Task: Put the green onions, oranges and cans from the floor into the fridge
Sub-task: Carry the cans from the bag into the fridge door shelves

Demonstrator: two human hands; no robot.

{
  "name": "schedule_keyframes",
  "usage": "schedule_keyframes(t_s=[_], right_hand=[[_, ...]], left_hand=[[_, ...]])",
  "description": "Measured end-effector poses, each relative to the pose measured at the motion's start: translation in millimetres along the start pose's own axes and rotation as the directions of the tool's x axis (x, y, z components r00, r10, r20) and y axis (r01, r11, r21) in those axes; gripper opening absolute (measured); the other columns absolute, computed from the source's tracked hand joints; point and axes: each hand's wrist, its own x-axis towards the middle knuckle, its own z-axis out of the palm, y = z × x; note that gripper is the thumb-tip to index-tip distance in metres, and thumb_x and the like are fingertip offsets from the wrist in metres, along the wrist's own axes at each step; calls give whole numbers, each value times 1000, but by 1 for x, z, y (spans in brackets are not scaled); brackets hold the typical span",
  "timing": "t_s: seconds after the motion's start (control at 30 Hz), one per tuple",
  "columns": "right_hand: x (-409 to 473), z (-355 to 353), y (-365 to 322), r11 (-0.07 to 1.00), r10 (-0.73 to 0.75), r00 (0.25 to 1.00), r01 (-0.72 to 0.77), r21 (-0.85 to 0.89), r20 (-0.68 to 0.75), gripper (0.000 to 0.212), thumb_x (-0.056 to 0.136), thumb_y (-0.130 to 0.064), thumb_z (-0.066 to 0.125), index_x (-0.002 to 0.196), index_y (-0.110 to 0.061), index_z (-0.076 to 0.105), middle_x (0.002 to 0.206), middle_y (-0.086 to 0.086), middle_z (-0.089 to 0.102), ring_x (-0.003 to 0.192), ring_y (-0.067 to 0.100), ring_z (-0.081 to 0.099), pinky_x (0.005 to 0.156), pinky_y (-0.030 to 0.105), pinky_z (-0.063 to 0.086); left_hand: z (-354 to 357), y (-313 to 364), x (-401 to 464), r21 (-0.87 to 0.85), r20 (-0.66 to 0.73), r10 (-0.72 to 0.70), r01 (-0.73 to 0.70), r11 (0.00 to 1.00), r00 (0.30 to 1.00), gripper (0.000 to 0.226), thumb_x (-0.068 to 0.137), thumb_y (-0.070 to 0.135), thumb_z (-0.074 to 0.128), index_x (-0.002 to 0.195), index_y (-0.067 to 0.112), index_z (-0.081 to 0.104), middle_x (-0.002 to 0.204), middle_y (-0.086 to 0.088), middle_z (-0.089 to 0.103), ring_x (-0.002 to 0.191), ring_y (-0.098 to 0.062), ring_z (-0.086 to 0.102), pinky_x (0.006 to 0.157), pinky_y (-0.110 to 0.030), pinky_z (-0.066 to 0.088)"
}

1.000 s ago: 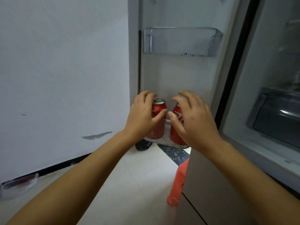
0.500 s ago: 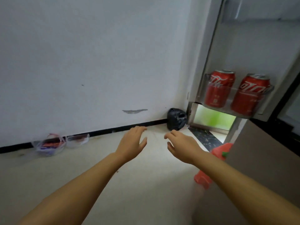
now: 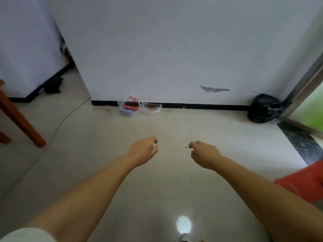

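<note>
My left hand (image 3: 142, 151) and my right hand (image 3: 203, 152) hover side by side over the pale tiled floor, fingers loosely curled, holding nothing. No cans, oranges or green onions show in this view, and the fridge is out of frame. A clear plastic bag (image 3: 130, 106) with red and blue packaging inside lies against the wall's black baseboard, well beyond both hands.
A second clear bag (image 3: 151, 109) lies beside the first. A black bag (image 3: 264, 110) sits in the right corner by a metal door frame (image 3: 304, 84). A red plastic object (image 3: 304, 182) is at the right edge. A wooden table leg (image 3: 21, 119) stands at left.
My view has swung left and down, away from the fridge door with the two red cans. Both hands, which had let go of the cans, now hang lower over the floor.
</note>
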Motion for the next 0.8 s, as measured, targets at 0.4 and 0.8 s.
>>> schedule_keyframes(t_s=[0.4, 0.8], right_hand=[[201, 29, -81, 996, -88, 983, 90, -4, 164, 37, 99, -26, 34, 135, -16, 40, 134, 8, 47, 111, 29, 56, 87, 37, 46], [472, -11, -165, 984, -172, 949, 181, -7, 263, 37, 99, -26, 35, 134, -16, 42, 131, 9, 49, 112, 29, 55, 90, 38, 46]], left_hand=[[-21, -168, 103, -29, 84, -255, 258, 966, 963, 24, 93, 26, 43, 108, 14, 57, 108, -11, 64, 95, -30, 59, 79, -34, 46], [-90, -334, 268, -134, 97, -422, 432, 892, 901, 15, 91, 23, 45, 96, 14, 56, 97, -8, 65, 92, -28, 60, 78, -36, 48]])
